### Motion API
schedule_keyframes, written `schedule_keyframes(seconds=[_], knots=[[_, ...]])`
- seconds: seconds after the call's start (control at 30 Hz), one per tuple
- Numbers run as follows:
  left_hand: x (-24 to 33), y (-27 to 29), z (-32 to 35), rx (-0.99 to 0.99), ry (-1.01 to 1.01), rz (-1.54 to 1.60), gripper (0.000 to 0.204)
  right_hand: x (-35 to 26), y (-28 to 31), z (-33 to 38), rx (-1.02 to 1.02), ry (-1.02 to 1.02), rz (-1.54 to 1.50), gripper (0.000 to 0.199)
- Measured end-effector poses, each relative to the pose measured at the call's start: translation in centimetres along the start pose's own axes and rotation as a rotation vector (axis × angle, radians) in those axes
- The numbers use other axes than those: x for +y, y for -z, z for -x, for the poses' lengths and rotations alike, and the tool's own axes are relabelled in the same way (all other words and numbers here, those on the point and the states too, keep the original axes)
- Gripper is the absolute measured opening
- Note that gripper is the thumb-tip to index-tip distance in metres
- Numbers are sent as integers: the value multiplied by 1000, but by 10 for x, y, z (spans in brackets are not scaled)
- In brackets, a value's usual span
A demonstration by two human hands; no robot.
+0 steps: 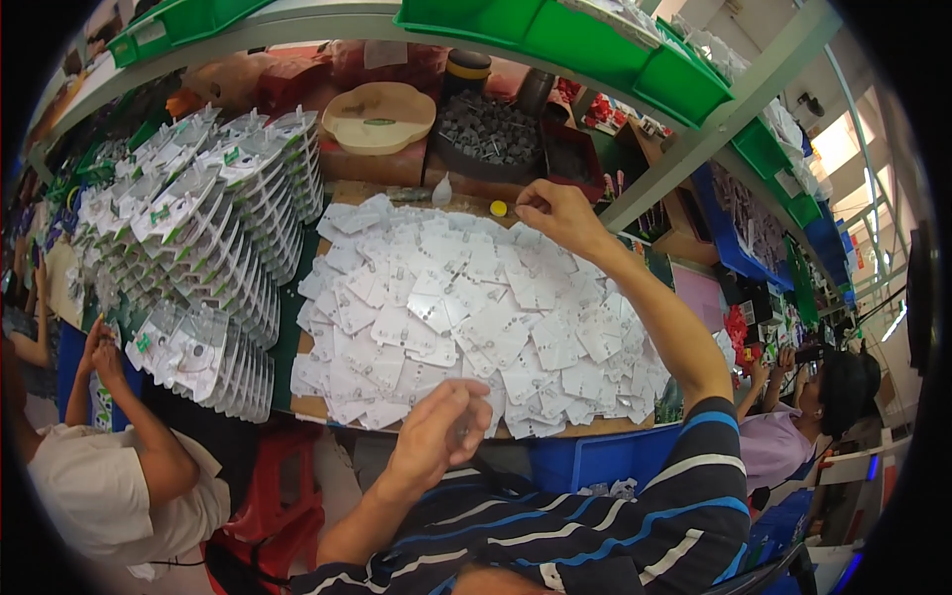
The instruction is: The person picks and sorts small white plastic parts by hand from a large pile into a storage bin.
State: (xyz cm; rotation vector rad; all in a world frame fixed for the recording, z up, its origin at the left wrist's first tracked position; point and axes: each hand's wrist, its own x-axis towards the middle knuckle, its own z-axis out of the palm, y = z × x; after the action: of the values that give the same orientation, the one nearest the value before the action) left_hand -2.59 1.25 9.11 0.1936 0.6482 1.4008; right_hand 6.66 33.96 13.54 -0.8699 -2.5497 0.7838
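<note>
A wide heap of flat white plastic plates [466,297] covers the table in front of me. At the near edge of the heap, my left hand [443,428] is raised with its fingers curled in; what they hold, if anything, is hidden. My right hand [561,213] reaches over the far right side of the heap, thumb and fingertips drawn together. Anything pinched there is too small to make out. Just left of those fingertips is a small round yellow cap [498,208], apart from them. A small clear squeeze bottle [442,190] stands behind the heap.
Tall stacks of white-and-green plastic parts [213,238] rise at left. Behind lie a cream tray [379,119] and a tub of small dark grey pieces [486,134]. A metal shelf frame [729,124] bearing green bins [565,50] hangs overhead. Other people sit on both sides.
</note>
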Motion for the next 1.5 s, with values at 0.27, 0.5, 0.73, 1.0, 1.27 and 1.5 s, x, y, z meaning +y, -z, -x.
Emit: schedule_keyframes(seconds=[0.27, 0.5, 0.73, 1.0, 1.27, 1.5], knots=[[-2, 24, 23, 11, 123, -96, 30, 74, -48, -56, -39, 60, 440, 20], [-5, 25, 23, -49, 180, -68, 31, 87, -66, -68, -111, -14, 554, 21], [-12, 29, 32, -37, 226, -55, 28, 83, -68, -70, -99, -8, 552, 19], [-26, 27, 36, -21, 177, 83, 28, 83, -50, -57, 62, -23, 521, 20], [-42, 17, 38, -27, 230, -25, 24, 4, 17, 65, 0, 143, 148, 18], [-59, 9, 36, -86, 268, -49, 24, -20, 22, 163, -32, 179, 203, 12]])
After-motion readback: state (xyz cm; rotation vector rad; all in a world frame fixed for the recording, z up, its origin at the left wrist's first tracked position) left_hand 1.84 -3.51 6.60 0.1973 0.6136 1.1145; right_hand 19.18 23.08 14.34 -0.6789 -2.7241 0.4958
